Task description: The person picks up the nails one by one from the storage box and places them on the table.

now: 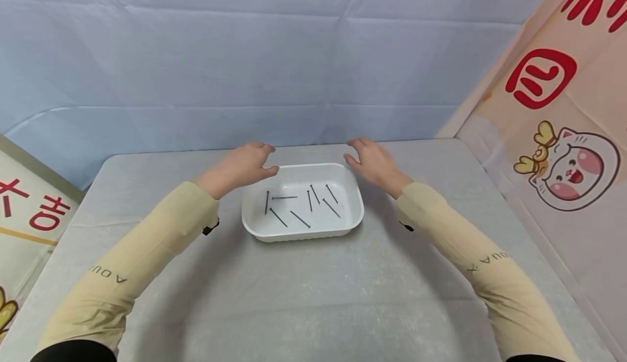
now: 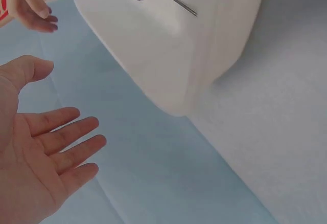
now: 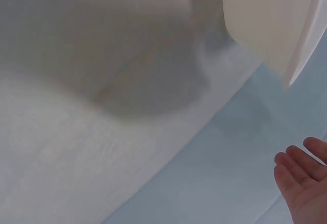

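White tray [image 1: 303, 228] near the middle of the grey bench [image 1: 313, 296], toward its far edge, long side facing the person. Inside, several thin dark nails [image 1: 303, 204] lying flat and scattered at different angles across the floor of the tray.

Left hand [image 1: 242, 167] at the tray's far-left corner, fingers straight and loosely spread, holding nothing; thumb tip just above or at the rim, contact not clear from the head view. In the left wrist view, same left hand [image 2: 41, 147] with palm open toward the tray [image 2: 168, 45], apart from its rounded corner. Right hand [image 1: 373, 163] at the far-right corner, fingers relaxed and spread, holding nothing, just beside the rim; touching or not, hard to tell.

Plenty of bare bench in front of the tray and to both sides. Behind the tray, only a narrow strip before the bench's back edge and the blue backdrop [image 1: 274, 62]. Printed banners leaning at the left [image 1: 29, 215] and right [image 1: 558, 133] sides, clear of the bench's middle.

Right wrist view blurred: only fingertips of the right hand [image 3: 301, 183] at the lower corner and one corner of the tray [image 3: 265, 24] at the top, nails not visible. Left wrist view showing just part of the tray and a few nails [image 2: 176, 1], with the other hand's fingertips [image 2: 36, 14] cut off at the upper left.
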`<state>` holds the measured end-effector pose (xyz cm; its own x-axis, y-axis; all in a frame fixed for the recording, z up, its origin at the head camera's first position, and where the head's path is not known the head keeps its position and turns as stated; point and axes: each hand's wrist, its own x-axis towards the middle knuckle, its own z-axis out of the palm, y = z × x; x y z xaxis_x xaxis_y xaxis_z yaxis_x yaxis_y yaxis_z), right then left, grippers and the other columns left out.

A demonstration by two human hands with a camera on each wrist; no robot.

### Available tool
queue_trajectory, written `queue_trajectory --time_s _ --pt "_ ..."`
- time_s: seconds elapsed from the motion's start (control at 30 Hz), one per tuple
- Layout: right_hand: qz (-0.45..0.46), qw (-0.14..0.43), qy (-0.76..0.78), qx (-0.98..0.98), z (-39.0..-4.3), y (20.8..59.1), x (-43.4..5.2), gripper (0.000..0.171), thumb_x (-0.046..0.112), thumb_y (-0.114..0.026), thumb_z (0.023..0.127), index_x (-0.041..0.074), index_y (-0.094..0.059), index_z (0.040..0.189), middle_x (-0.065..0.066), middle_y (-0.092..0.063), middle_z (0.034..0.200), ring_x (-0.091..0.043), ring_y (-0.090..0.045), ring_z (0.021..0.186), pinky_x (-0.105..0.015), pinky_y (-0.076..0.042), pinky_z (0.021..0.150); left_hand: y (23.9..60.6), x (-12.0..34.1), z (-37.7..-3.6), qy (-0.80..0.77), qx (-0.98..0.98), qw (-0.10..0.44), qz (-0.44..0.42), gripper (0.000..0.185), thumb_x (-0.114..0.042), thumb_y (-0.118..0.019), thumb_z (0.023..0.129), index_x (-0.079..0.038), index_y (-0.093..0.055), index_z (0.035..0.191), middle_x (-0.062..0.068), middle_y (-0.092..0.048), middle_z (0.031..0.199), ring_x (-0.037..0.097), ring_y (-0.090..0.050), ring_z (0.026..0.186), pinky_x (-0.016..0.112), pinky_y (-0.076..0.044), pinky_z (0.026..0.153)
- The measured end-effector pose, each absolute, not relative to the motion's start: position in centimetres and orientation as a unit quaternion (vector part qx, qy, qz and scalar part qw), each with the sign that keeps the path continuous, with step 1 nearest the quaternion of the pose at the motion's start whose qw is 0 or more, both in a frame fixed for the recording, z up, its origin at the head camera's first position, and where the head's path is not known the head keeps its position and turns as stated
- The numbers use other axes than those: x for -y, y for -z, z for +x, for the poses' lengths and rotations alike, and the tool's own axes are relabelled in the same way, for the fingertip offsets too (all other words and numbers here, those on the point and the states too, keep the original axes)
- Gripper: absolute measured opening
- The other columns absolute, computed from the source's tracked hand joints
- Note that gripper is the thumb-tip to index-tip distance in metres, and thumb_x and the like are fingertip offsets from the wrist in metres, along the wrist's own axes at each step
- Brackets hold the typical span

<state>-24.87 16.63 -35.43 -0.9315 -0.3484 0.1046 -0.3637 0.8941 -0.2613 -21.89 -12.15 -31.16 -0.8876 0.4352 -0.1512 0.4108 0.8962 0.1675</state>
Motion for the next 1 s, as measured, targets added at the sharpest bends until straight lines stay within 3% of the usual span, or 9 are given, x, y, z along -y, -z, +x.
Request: queue_trajectory --time_s 1.0 --pt "0.178 0.116 -0.197 0.957 -21.1 37.2 -16.5 0.039 0.021 -0.042 0.094 -0.001 -0.051 0.125 -0.019 -0.052 0.124 -0.034 -0.048 0.115 -0.046 -0.039 0.094 29.7 8.6 -21.3 -0.066 -0.955 0.095 0.273 0.047 -0.030 -0.051 0.092 -0.002 -0.047 0.130 0.013 -0.049 0.131 0.028 -0.047 0.118 0.041 -0.040 0.096"
